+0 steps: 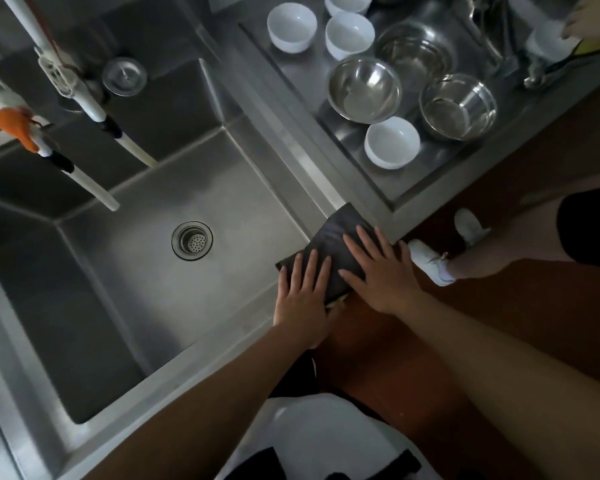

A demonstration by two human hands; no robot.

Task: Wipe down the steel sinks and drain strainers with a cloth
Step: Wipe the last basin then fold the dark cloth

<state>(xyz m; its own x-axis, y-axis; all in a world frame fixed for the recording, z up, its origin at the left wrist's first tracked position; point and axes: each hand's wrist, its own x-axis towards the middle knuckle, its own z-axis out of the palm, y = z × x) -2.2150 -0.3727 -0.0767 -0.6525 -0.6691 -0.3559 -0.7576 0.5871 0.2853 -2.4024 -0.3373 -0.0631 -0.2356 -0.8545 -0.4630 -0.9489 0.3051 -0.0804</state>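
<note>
The dark cloth (340, 247) lies folded on the sink (174, 271) rim's near-right corner, right of the drain strainer (192, 240). Left hand (303, 292) and right hand (378, 271) press it flat, fingers straight. A yellowish layer possibly shows underneath; keep even pressure along the rim before wiping down toward the strainer.

Left hand (303, 292) and right hand (378, 268) lie flat, fingers straight, side by side

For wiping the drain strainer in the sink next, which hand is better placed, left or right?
Probably the left hand. Both hands lie flat on the dark cloth at the sink's front corner, but the left is on the basin side, nearer the drain strainer; the right hand is farther away.
</note>
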